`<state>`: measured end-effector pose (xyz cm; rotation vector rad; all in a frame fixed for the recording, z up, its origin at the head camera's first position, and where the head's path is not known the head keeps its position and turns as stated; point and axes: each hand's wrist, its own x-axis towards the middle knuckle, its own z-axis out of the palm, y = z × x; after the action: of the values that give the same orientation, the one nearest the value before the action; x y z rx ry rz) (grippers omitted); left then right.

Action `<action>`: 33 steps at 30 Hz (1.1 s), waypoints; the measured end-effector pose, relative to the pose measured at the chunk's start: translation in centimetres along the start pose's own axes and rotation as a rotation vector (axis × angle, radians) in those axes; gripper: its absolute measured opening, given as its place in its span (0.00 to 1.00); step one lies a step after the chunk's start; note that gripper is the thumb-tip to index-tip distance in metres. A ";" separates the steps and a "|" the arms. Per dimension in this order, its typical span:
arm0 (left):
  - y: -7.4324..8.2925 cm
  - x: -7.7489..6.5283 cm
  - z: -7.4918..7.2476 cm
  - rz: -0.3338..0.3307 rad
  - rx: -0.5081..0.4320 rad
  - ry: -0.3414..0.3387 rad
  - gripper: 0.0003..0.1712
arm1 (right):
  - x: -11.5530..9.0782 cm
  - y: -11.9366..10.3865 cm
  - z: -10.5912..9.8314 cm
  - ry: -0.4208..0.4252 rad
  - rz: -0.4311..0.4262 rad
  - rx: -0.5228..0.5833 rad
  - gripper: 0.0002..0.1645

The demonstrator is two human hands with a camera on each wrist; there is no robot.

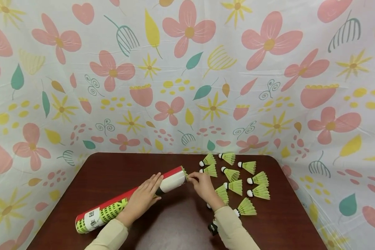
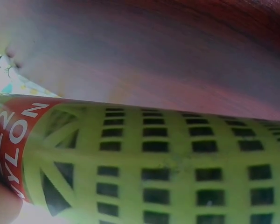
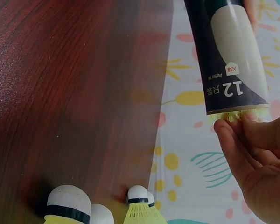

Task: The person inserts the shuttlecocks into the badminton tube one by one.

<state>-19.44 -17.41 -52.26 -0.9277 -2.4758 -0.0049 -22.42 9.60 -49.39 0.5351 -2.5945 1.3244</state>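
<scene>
A long shuttlecock tube (image 1: 175, 180) in red, white and yellow-green slants over the table, its mouth end toward the right. My left hand (image 1: 143, 196) grips it around the middle, fingers across the top and thumb on the near side. The yellow skirt edge of a shuttlecock (image 3: 228, 115) sticks slightly out of the mouth; the rest is hidden inside. With thumb and fingertips, my right hand (image 3: 266, 149) pinches that edge. In the left wrist view, the tube's yellow-green grid pattern and a red "NYLON" band fill the lower half.
Several loose yellow shuttlecocks (image 1: 247, 207) with white heads lie on the right side of the dark red-brown table (image 1: 122, 166), some right beside my right forearm. A small black device (image 1: 212, 228) shows under the right wrist. Behind the table hangs a floral cloth (image 1: 187, 86).
</scene>
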 end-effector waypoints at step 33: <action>0.2 0.1 0.3 0.063 -0.004 0.015 0.51 | 0.3 1.6 0.1 -0.134 -0.101 -0.056 0.11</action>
<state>-19.49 -17.12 -52.53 -1.0038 -2.4326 0.0038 -23.32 10.30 -50.57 0.7596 -2.6608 1.2203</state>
